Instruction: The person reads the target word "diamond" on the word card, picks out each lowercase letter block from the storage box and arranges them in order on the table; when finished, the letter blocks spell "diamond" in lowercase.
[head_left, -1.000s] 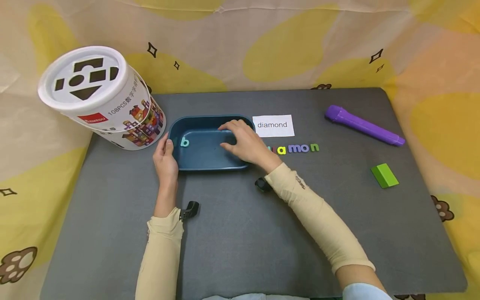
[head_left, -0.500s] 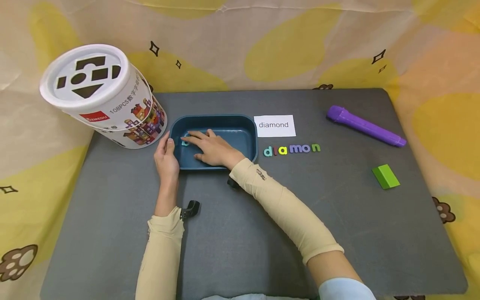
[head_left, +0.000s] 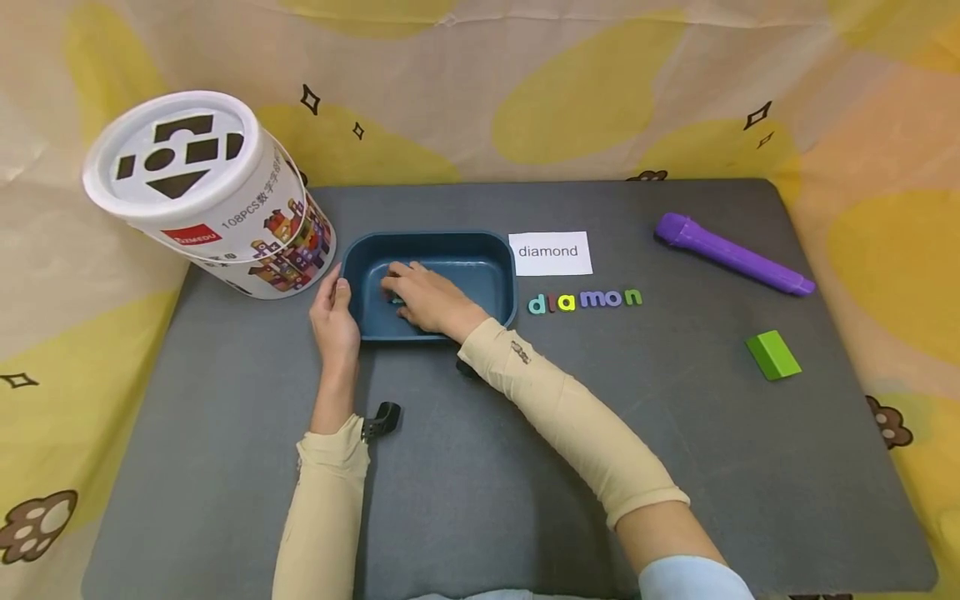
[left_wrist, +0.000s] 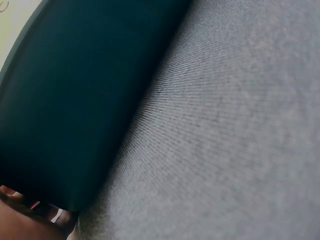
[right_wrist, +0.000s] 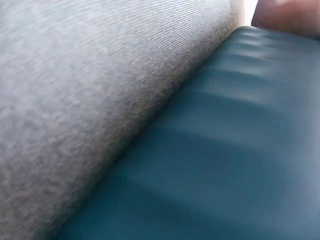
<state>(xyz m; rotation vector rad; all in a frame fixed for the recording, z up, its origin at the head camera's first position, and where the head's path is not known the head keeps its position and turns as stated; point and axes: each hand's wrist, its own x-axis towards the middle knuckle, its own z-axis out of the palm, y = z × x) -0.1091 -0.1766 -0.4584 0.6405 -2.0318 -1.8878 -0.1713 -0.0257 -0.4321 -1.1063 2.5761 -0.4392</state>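
A dark teal tray [head_left: 427,337] sits on the grey table. My left hand [head_left: 335,321] holds its left end, thumb at the rim and fingers along the outer wall. Inside the tray, my right hand [head_left: 431,298] has its fingers curled over a small light-teal letter b [head_left: 396,301], which is mostly hidden beneath them. To the tray's right, coloured letters spelling "diamon" [head_left: 567,302] lie in a row under a white card [head_left: 550,253] printed "diamond". Both wrist views show mainly the tray's outer wall [left_wrist: 85,95] and the tabletop [right_wrist: 75,90].
At the back left stands a big white bucket [head_left: 247,250] with shape cut-outs in its lid. A purple microphone-shaped stick [head_left: 731,253] and a green block [head_left: 773,355] lie on the right of the table [head_left: 525,483]. Patterned cloth [head_left: 570,92] hangs behind.
My right hand has moved left inside the tray onto the letter b, then its fingers curled and the letter shifted slightly right. The left hand stays on the tray's end.
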